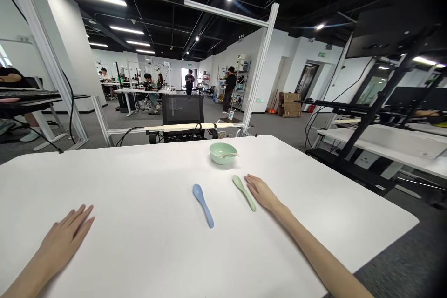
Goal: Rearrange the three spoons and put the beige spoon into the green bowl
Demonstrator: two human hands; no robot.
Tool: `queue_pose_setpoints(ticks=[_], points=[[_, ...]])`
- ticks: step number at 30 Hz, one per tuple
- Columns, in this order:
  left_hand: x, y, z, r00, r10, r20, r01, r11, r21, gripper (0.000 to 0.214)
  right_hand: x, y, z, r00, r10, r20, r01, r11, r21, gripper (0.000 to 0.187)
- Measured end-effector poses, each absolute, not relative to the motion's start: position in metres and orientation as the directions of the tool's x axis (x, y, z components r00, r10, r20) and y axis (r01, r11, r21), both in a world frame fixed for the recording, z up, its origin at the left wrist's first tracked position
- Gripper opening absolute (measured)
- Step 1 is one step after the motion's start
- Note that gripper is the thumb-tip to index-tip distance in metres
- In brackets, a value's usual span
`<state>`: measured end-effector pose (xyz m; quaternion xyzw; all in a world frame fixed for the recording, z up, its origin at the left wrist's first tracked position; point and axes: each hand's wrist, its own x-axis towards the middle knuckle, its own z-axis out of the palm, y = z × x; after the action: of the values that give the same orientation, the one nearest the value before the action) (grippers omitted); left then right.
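The right hand is laid open beside a green spoon. The left hand is spread empty on the tabletop, lower left.

The left hand and right hand are bare and slender, with long, tapering fingers. The left forearm and right forearm are bare too, narrow and smooth, both passing out of view at the near edge.
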<state>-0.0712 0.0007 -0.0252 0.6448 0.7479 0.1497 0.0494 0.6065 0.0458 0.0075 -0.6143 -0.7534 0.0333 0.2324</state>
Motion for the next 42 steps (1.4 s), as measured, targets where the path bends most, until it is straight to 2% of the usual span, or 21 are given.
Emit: queue_pose_setpoints(ticks=[13,19,23,26,29,34,38,42], points=[[-0.083,0.007,-0.038,-0.166,0.962,0.217,0.942,0.090,0.323,0.083,0.600,0.040,0.013,-0.127,0.939,0.321,0.894,0.248,-0.372,0.046],[-0.081,0.007,-0.035,-0.160,0.969,0.189,0.948,0.098,0.304,0.085,0.605,0.043,0.016,-0.090,0.950,0.300,0.898,0.207,-0.387,0.045],[-0.077,0.005,-0.031,-0.159,0.974,0.162,0.947,0.104,0.303,0.088,0.607,0.065,0.039,-0.054,0.915,0.400,0.905,0.214,-0.368,0.042],[-0.077,0.004,-0.032,-0.168,0.971,0.170,0.944,0.109,0.313,0.088,0.598,0.093,0.074,-0.107,0.880,0.463,0.908,0.276,-0.315,0.036],[-0.078,0.004,-0.034,-0.172,0.967,0.189,0.940,0.104,0.326,0.085,0.579,0.127,0.107,-0.157,0.907,0.392,0.939,0.260,-0.223,0.032],[-0.074,0.001,-0.031,-0.172,0.968,0.181,0.936,0.103,0.338,0.086,0.546,0.174,0.129,-0.121,0.973,0.196,0.983,0.144,-0.112,0.025],[-0.067,-0.002,-0.024,-0.183,0.968,0.173,0.939,0.120,0.321,0.086,0.532,0.192,0.125,-0.079,0.985,0.152,0.992,0.092,-0.084,0.017],[-0.063,-0.004,-0.020,-0.172,0.973,0.157,0.945,0.118,0.305,0.088,0.525,0.197,0.122,-0.052,0.986,0.156,0.995,0.064,-0.073,0.018]])
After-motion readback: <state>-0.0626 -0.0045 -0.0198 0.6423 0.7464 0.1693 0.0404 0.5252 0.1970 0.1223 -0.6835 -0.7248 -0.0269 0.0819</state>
